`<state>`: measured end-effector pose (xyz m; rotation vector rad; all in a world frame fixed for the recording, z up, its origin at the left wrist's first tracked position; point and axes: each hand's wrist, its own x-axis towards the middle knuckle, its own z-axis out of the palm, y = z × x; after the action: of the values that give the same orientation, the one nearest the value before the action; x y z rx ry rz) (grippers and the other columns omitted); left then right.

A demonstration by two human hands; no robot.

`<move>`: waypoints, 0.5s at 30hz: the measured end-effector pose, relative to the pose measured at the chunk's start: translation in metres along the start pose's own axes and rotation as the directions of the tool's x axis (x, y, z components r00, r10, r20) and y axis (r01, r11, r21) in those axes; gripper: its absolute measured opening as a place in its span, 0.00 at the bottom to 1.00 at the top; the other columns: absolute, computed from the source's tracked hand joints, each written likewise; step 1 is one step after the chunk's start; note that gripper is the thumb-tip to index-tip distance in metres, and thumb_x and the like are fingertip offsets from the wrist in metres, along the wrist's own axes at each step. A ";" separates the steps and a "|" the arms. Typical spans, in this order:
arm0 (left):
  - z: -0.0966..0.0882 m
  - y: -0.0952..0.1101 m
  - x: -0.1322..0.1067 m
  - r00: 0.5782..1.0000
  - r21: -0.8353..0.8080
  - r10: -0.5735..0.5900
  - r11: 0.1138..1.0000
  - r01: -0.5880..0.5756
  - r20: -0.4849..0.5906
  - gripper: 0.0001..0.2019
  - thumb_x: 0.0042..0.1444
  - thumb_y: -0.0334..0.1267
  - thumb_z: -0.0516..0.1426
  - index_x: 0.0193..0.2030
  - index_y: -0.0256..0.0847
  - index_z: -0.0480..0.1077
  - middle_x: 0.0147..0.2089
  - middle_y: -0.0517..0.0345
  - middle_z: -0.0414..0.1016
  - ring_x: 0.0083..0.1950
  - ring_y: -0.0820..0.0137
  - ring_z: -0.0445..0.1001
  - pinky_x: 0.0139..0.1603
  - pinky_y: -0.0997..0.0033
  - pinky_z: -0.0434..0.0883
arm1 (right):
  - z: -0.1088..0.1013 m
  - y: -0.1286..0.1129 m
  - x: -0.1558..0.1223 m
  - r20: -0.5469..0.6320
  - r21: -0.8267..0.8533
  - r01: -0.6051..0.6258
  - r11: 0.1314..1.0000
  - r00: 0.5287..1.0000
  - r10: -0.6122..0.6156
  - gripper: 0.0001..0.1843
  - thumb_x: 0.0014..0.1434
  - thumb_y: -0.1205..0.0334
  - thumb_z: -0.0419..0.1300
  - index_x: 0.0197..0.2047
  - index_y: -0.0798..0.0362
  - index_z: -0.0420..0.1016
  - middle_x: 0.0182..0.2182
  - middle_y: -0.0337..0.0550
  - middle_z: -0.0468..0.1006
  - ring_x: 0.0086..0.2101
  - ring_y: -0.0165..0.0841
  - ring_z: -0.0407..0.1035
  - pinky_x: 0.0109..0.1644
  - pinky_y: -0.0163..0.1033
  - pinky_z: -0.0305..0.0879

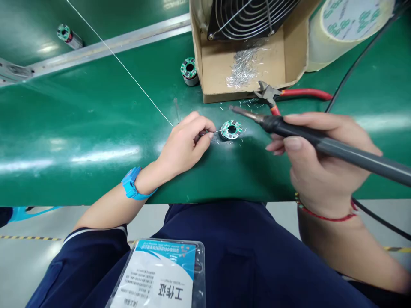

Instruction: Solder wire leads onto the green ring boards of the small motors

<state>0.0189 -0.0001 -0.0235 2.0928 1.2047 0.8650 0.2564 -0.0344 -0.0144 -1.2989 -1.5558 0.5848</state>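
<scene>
My left hand (186, 143) rests on the green bench, fingers pinched on a thin solder wire (128, 70) that runs off to the upper left. The wire's tip reaches a small round green circuit board on a coil (230, 129) just right of my fingers. My right hand (321, 164) grips a grey soldering iron (321, 145). Its metal tip (239, 111) hovers just above and right of the round board. A blue strap circles my left wrist; a red cord circles my right.
A cardboard box (244, 64) with a wire-guarded fan and metal clippings stands behind the board. Red-handled cutters (282, 96) lie beside it. A second coil (189, 70) sits left of the box, another (68, 36) far left. A tape roll (343, 30) and black cable lie right.
</scene>
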 end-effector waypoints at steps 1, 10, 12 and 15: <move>-0.001 0.000 0.000 1.000 0.016 0.009 1.000 -0.009 0.001 0.08 0.59 0.22 0.57 0.37 0.39 0.72 0.32 0.62 0.67 0.32 0.76 0.66 0.33 0.73 0.67 | -0.001 0.001 -0.004 -0.049 0.037 -0.013 0.999 0.999 0.015 0.13 0.60 0.58 0.66 0.48 0.48 0.82 0.37 0.40 0.83 0.28 0.28 0.77 0.26 0.35 0.70; -0.002 0.000 0.002 1.000 0.026 -0.010 1.000 0.010 0.001 0.07 0.58 0.25 0.54 0.35 0.41 0.70 0.32 0.60 0.68 0.33 0.72 0.68 0.34 0.67 0.68 | -0.005 -0.001 -0.014 -0.066 0.045 -0.031 0.999 0.997 0.034 0.08 0.57 0.59 0.67 0.41 0.50 0.83 0.24 0.39 0.80 0.22 0.32 0.75 0.18 0.35 0.63; 0.000 0.000 0.003 1.000 0.027 -0.019 0.999 0.019 0.010 0.07 0.59 0.26 0.54 0.35 0.42 0.70 0.33 0.60 0.68 0.34 0.71 0.68 0.35 0.66 0.69 | -0.007 0.000 -0.014 -0.055 0.003 -0.008 1.000 0.998 0.008 0.08 0.56 0.59 0.67 0.41 0.50 0.83 0.24 0.39 0.80 0.23 0.33 0.76 0.20 0.37 0.65; 0.003 0.002 0.004 0.999 0.031 -0.034 0.999 0.033 0.035 0.07 0.60 0.27 0.54 0.36 0.42 0.70 0.33 0.59 0.68 0.36 0.69 0.70 0.38 0.64 0.71 | -0.009 0.001 -0.016 -0.028 -0.060 0.024 0.998 0.999 -0.025 0.09 0.56 0.57 0.68 0.41 0.48 0.83 0.28 0.39 0.82 0.26 0.34 0.77 0.25 0.40 0.69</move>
<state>0.0233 0.0020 -0.0230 2.0977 1.2376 0.7958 0.2641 -0.0506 -0.0173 -1.3259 -1.5742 0.5056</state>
